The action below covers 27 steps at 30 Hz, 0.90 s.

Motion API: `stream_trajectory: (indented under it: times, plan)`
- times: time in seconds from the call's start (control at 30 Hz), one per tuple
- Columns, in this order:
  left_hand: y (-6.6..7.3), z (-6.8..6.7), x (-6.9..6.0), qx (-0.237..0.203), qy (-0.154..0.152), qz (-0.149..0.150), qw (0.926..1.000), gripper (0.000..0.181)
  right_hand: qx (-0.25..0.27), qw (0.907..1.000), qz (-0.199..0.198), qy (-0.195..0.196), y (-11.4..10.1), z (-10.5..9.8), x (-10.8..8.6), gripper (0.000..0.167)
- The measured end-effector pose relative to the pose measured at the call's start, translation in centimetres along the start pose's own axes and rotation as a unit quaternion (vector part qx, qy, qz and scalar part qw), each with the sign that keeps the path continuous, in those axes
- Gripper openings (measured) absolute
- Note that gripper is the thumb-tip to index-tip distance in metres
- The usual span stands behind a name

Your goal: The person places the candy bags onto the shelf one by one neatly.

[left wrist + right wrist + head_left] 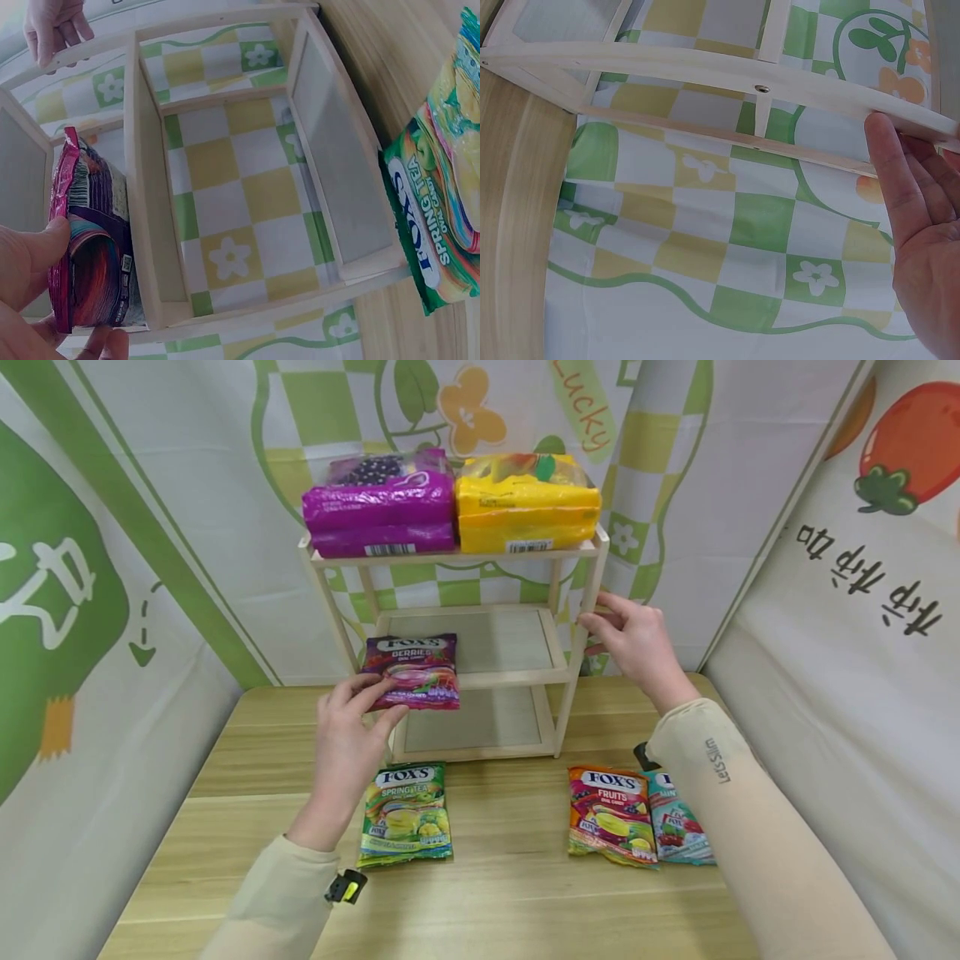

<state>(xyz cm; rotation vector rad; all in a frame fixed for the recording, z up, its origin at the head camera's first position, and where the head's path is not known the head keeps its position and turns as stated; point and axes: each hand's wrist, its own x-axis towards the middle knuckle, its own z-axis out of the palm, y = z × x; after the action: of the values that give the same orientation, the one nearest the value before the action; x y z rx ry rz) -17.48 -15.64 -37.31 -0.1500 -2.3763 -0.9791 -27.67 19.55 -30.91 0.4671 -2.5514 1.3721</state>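
Note:
My left hand (348, 747) pinches a purple Fox's Berries candy bag (420, 672) at the left of the middle shelf of a small wooden rack (525, 678). In the left wrist view, the thumb presses the front of the bag (94, 240) and fingertips show at its lower end. My right hand (637, 643) holds the rack's right upright, below the top shelf. Its fingers show against the wood in the right wrist view, partly hidden behind the upright. A green Spring Tea candy bag (405, 817) lies on the table in front of the rack's left side.
Atop the rack sit a purple bag (378, 514) and a yellow bag (528, 510). An orange Fruits bag (611, 818) lies at the right on the wooden table (510, 885), beside a teal bag (678, 827) partly covered by my right sleeve. Printed cloth walls surround the table.

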Motion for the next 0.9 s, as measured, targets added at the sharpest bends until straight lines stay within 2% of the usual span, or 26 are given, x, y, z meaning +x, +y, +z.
stream_trajectory:
  times: [0.47, 0.9]
  plan:
    - [-0.6, 0.7, 0.2, 0.042, 0.035, 0.074, 0.9957, 0.034, 0.003, 1.0000, 0.002, -0.001, 0.0, 0.0, 0.0, 0.044]
    - [-0.7, 1.3, 0.5, 0.050, 0.036, 0.150, 0.9867, 0.026, 0.002, 1.0000, -0.002, -0.001, 0.1, 0.0, 0.0, 0.044]
